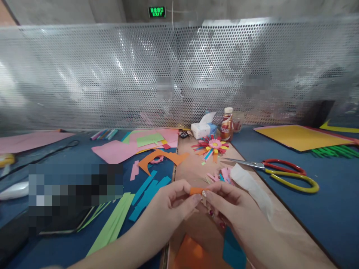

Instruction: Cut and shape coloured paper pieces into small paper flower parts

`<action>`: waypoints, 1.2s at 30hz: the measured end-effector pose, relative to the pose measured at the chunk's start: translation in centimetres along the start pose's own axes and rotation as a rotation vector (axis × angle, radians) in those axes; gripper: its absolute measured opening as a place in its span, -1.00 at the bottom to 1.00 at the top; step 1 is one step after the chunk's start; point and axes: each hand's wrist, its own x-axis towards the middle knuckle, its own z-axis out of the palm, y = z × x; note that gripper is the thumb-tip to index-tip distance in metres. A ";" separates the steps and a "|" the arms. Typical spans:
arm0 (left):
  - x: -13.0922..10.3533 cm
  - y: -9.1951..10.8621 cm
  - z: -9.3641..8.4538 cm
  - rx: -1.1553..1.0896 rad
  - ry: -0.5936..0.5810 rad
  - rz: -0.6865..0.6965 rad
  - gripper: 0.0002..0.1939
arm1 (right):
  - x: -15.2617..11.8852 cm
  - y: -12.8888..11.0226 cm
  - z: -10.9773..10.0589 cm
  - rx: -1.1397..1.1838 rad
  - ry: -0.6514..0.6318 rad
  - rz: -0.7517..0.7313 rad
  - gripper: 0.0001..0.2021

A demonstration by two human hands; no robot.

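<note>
In the lower centre, the left hand (175,198) pinches the left end of a small orange paper piece (195,191); the right hand's (234,200) thumb and finger pinch its right end. Apparently being shaped, it calls for light pressure.

"安全出口" above "EXIT" on the green-lettered sign (157,12); partly legible "CAFE" on the brown bottle (227,126).

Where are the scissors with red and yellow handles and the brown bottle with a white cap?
Scissors (295,181): head view, yellow handle.
Bottle (227,127): head view, labelled body.
</note>
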 end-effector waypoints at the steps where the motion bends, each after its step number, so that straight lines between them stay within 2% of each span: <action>1: 0.0 0.0 0.0 -0.008 -0.001 -0.005 -0.84 | 0.0 0.0 0.0 0.010 -0.001 -0.001 -0.77; 8: -0.1 0.2 0.0 -0.023 -0.001 -0.011 -0.84 | -0.1 0.0 0.0 0.045 0.033 0.021 -0.78; 16: -0.2 0.1 -0.1 0.023 0.002 0.017 -0.85 | -0.3 -0.3 0.1 0.057 0.011 -0.010 -0.76; 19: -0.3 0.1 -0.1 0.047 0.007 0.032 -0.85 | -0.2 0.0 -0.1 0.067 -0.036 -0.042 -0.75; 27: -0.4 0.6 -0.2 0.152 -0.012 0.027 -0.82 | -0.3 -0.3 0.1 -0.028 -0.082 -0.031 -0.80; 31: -0.6 0.4 -0.2 0.171 -0.039 0.005 -0.80 | -0.7 -0.5 0.0 -0.069 -0.046 -0.013 -0.82; 36: -1.0 0.2 0.0 0.270 -0.019 0.040 -0.79 | -0.7 -0.2 -0.4 -0.085 -0.064 -0.054 -0.79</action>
